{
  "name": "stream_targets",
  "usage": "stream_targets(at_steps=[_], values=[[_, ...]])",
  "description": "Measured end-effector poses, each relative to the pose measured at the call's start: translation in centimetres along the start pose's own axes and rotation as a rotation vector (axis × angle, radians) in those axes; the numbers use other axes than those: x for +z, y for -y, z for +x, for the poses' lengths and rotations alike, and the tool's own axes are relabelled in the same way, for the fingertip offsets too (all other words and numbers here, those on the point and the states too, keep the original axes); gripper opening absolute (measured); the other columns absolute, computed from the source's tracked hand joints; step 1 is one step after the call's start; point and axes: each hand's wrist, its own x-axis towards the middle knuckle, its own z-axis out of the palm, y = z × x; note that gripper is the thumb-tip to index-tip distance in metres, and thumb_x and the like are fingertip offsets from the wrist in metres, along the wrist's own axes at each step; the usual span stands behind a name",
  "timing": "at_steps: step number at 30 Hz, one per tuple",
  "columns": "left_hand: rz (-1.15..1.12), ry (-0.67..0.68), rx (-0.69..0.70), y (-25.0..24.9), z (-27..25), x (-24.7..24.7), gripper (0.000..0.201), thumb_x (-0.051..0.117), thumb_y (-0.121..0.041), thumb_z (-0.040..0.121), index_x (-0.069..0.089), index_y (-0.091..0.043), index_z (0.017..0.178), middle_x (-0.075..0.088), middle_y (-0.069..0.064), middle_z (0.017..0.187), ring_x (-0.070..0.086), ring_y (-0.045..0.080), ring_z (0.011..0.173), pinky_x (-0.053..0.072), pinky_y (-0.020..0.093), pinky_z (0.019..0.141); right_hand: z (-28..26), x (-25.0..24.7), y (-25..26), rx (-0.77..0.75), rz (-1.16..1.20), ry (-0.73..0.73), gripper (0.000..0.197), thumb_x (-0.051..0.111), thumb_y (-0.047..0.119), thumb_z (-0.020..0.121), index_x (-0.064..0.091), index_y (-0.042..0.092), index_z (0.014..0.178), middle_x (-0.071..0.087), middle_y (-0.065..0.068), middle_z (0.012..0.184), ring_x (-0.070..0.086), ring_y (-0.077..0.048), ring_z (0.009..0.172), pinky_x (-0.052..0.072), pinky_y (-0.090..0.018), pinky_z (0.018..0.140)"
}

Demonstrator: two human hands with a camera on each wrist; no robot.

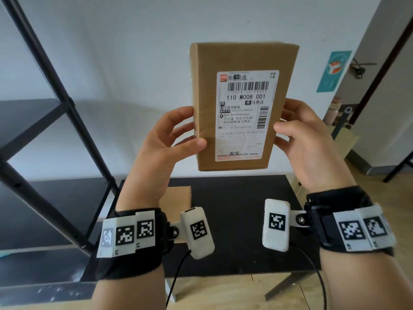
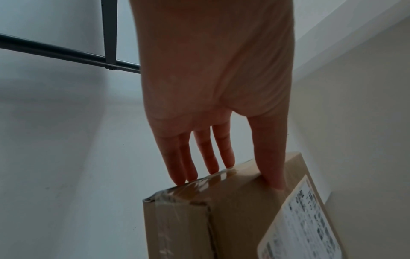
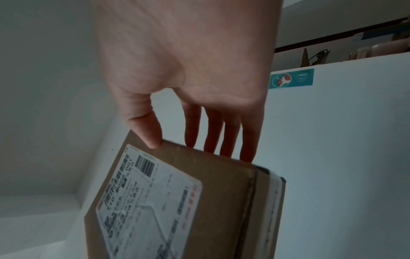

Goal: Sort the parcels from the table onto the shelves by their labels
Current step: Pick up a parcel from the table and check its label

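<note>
Both hands, left hand [image 1: 165,139] and right hand [image 1: 306,139], hold the parcel [image 1: 241,63] upright. Only the left wrist view shows its taped end [image 2: 195,185]. Below, a black table [image 1: 245,198]; behind, a white wall [image 1: 134,41]

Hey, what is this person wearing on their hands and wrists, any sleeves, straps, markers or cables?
The left hand and right hand are bare, with no gloves and no sleeves. Each wrist carries a black strap with white blocks printed with black square code markers. A rounded white camera pod, also marked, hangs off each strap on a small bracket, and a thin black cable trails down from each.
</note>
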Motion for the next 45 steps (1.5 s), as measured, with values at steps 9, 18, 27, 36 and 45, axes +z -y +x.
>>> stream_targets(at_steps=[9, 18, 27, 36, 45], values=[[0.004, -0.042, -0.020, -0.5, 0.3, 0.4, 0.055, 0.078, -0.022, 0.075, 0.061, -0.015, 0.127, 0.069, 0.004, 0.130, 0.066, 0.025, 0.121, 0.049, 0.047, 0.106, 0.4, 0.2, 0.2, 0.005, -0.020, -0.008, 0.026, 0.052, 0.016, 0.087, 0.059, 0.016, 0.112, 0.075, 0.005, 0.102, 0.069, -0.010, 0.101, 0.050, -0.028, 0.080], [-0.007, -0.113, -0.071, -0.4, 0.9, 1.1, 0.057, 0.076, -0.028, 0.078, 0.062, -0.010, 0.130, 0.067, 0.010, 0.131, 0.068, 0.025, 0.115, 0.050, 0.042, 0.103, 0.8, 0.1, -0.1, 0.050, -0.062, -0.053, 0.022, 0.054, 0.020, 0.096, 0.060, 0.013, 0.116, 0.076, 0.002, 0.108, 0.070, -0.011, 0.102, 0.051, -0.028, 0.080], [0.026, -0.202, -0.093, -0.7, 0.4, 2.4, 0.049, 0.067, -0.026, 0.083, 0.063, -0.010, 0.129, 0.070, 0.011, 0.127, 0.068, 0.021, 0.114, 0.052, 0.036, 0.097, 1.0, -0.3, -0.5, 0.080, -0.069, -0.032, 0.023, 0.055, 0.021, 0.097, 0.060, 0.011, 0.118, 0.074, -0.003, 0.111, 0.070, -0.014, 0.104, 0.053, -0.030, 0.082], [0.099, -0.324, -0.146, 0.0, -2.5, 2.6, 0.036, 0.060, -0.022, 0.098, 0.060, -0.010, 0.131, 0.073, 0.005, 0.119, 0.071, 0.015, 0.107, 0.053, 0.030, 0.089, 0.7, 0.3, -2.2, 0.141, -0.095, 0.091, 0.025, 0.056, 0.022, 0.098, 0.058, 0.012, 0.120, 0.073, -0.003, 0.113, 0.070, -0.011, 0.104, 0.056, -0.028, 0.081], [0.092, -0.541, -0.180, -1.3, -8.1, -1.7, 0.039, 0.063, -0.025, 0.096, 0.058, -0.014, 0.132, 0.073, 0.004, 0.119, 0.071, 0.018, 0.109, 0.056, 0.036, 0.093, -0.5, 7.1, -3.5, 0.168, -0.076, 0.274, 0.028, 0.060, 0.021, 0.094, 0.059, 0.010, 0.119, 0.070, -0.006, 0.118, 0.068, -0.016, 0.110, 0.056, -0.038, 0.091]])
